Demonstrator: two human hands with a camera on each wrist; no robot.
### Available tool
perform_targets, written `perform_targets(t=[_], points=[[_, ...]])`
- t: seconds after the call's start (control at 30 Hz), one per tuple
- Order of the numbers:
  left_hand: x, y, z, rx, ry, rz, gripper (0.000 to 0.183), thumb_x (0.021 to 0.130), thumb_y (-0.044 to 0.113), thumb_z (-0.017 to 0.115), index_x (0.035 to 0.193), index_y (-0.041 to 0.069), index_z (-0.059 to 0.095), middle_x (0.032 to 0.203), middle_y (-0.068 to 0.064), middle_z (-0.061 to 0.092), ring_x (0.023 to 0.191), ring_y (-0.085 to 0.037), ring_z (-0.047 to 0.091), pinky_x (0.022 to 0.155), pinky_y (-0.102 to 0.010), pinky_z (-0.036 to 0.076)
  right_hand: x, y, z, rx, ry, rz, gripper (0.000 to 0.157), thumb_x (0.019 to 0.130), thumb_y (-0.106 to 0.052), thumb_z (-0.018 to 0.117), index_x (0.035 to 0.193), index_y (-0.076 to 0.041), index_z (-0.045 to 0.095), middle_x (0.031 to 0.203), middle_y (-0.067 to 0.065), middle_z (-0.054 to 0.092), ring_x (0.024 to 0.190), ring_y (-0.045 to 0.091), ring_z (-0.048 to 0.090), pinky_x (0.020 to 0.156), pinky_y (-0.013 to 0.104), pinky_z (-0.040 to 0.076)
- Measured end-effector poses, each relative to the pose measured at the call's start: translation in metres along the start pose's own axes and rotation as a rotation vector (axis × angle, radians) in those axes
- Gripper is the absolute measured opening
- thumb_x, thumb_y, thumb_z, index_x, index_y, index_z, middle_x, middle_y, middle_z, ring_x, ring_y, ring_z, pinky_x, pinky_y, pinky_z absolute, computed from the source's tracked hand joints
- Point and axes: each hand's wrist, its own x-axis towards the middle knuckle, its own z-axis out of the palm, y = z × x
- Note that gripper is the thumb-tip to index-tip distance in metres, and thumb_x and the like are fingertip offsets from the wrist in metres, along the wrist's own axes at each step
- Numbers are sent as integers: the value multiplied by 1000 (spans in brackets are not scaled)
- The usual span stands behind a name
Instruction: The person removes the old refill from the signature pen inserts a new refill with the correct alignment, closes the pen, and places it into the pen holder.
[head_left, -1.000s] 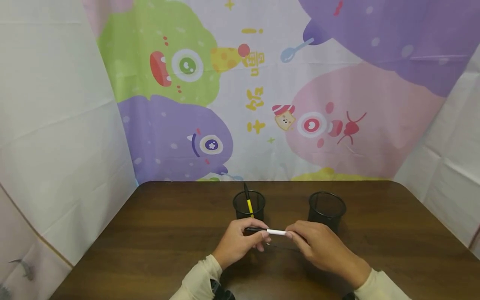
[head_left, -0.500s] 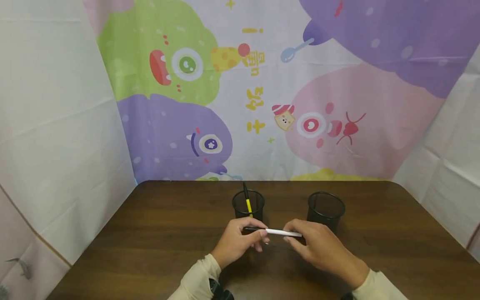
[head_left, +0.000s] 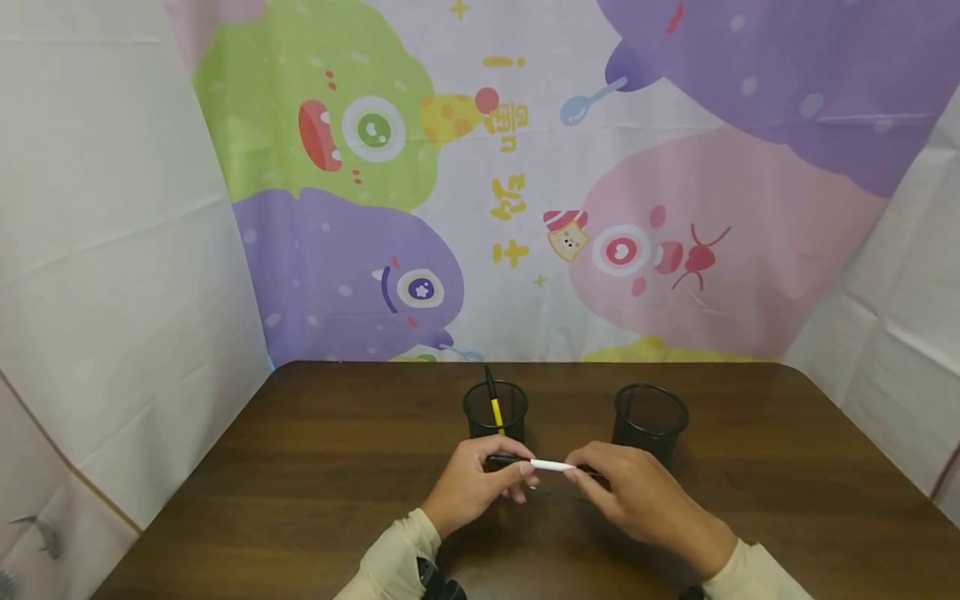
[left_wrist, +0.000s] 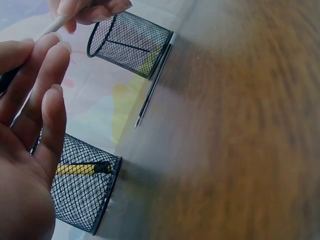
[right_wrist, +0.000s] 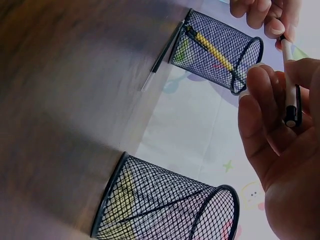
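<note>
A white pen with black ends lies level between both hands, above the table. My left hand pinches its black left part between thumb and fingers. On its white barrel, near the other end, the thumb and forefinger of my right hand close. The right wrist view shows the pen's black end and clip sticking out past the right thumb. A thin dark refill with a clear tip lies on the table by the pen cups. Behind the left hand, the left mesh cup holds a yellow and black pen.
The right mesh cup stands behind the right hand, with no pen seen inside. Both cups rest toward the back of the brown wooden table. A cartoon-printed cloth hangs behind, and white cloths flank the sides.
My right fingers loosened from the pen's right end, baring more of the white barrel, then closed on it again farther left. A dark end now shows beyond them. The left hand kept its hold.
</note>
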Motion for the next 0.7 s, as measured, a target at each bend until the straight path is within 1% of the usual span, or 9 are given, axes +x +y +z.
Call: perform_targets(t=[0.2, 0.3, 0.43, 0.5, 0.57, 0.7], points=[[0, -1, 0, -40, -17, -17, 18, 95, 11, 70, 110, 0, 69, 90, -16, 74, 67, -19, 70, 66, -53, 59, 1, 0, -1, 17, -2, -26, 11, 92, -12, 74, 98, -20, 70, 84, -20, 57, 67, -3, 47, 58, 18, 44], [0, -2, 0, -48, -23, -16, 23, 96, 11, 69, 112, -5, 66, 90, -17, 74, 67, -19, 70, 67, -52, 59, 1, 0, -1, 21, 1, -40, 11, 92, -11, 73, 98, -19, 70, 83, -21, 56, 67, -3, 47, 58, 17, 43], [0, -2, 0, -42, -24, -8, 27, 96, 11, 69, 114, -10, 64, 91, -17, 74, 67, -18, 70, 66, -48, 60, 0, 0, -1, 29, -8, -24, 10, 94, -11, 72, 99, -20, 71, 82, -21, 54, 66, -3, 46, 58, 17, 43], [0, -2, 0, -36, -21, -3, 26, 96, 12, 69, 113, -8, 65, 91, -17, 74, 68, -18, 70, 66, -47, 60, 0, 0, -1, 33, -18, -9, 10, 94, -12, 71, 101, -20, 71, 82, -20, 54, 65, -3, 46, 57, 17, 42], [0, -1, -1, -31, -18, 2, 25, 96, 12, 69, 112, -7, 66, 91, -16, 74, 68, -18, 70, 66, -48, 60, -1, 0, -1, 34, -22, 0, 13, 93, -14, 73, 105, -18, 72, 85, -18, 57, 65, -2, 47, 56, 17, 42], [1, -1, 0, -24, -15, 16, 23, 95, 11, 70, 112, -6, 67, 91, -16, 74, 67, -19, 70, 65, -48, 60, -1, 1, 0, 32, -22, 20, 25, 87, -15, 80, 110, -14, 71, 95, -12, 66, 65, 0, 53, 56, 17, 45]])
